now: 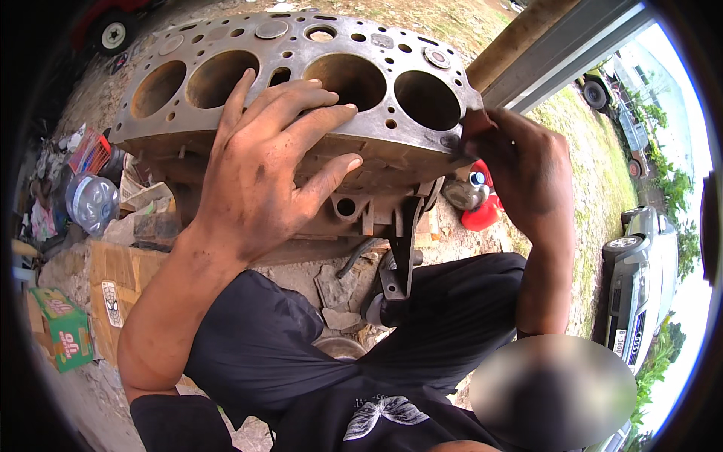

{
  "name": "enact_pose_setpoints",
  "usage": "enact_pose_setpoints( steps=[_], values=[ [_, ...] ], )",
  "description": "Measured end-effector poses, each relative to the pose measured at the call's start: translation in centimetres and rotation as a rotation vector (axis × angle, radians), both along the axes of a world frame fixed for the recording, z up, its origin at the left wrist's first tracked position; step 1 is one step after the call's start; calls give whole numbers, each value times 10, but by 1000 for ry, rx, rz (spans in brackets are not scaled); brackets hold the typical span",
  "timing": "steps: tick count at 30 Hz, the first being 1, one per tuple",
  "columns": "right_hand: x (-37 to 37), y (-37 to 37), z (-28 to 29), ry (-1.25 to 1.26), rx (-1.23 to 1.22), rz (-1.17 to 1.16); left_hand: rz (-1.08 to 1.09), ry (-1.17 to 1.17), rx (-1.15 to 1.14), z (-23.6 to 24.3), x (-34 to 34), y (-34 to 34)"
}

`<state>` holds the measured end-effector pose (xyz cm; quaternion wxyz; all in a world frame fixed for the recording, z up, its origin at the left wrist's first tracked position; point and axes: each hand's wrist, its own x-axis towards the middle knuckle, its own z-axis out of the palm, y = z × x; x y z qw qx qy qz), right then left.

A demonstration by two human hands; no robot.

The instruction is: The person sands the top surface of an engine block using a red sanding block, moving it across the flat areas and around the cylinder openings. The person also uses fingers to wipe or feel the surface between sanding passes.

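A grey metal engine block (380, 59) with several large round cylinder bores stands before me, its flat top face facing up. My left hand (263, 162) lies across the block's near edge, fingers spread over the face between the bores, holding nothing. At the right end of the block, my right hand (536, 169) is closed on a dark reddish-brown piece of sandpaper (476, 125). The sandpaper presses against the block's right corner. My right fingertips are partly hidden behind it and slightly blurred.
A metal bracket (407, 245) hangs below the block, above stones (339, 290) between my legs. Left lie a clear plastic bottle (93, 202), a cardboard box (124, 275) and a green carton (64, 328). A beam (520, 47) rises behind the right corner; a car (640, 279) stands farther right.
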<state>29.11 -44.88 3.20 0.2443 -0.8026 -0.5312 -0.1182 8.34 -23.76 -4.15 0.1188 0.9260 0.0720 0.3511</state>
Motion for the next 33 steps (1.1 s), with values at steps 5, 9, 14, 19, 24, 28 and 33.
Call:
enact_pose_setpoints(
  steps=[5,9,14,19,24,28,33],
  values=[
    [3,-1,0,-32,-3,58,-4,2,6,-1,-2,1],
    [13,8,-3,-81,51,42,-9,-20,17,2,1,4],
    [2,1,3,-23,-27,33,-2,-12,24,0,2,6],
    [16,3,-2,-22,32,143,5,5,13,3,1,5],
    [19,2,2,-49,9,159,-3,-1,18,4,2,4],
    [17,-3,1,87,-37,121,24,19,19,7,0,4],
    [24,6,1,15,27,235,32,5,31,5,2,3]
  ],
)
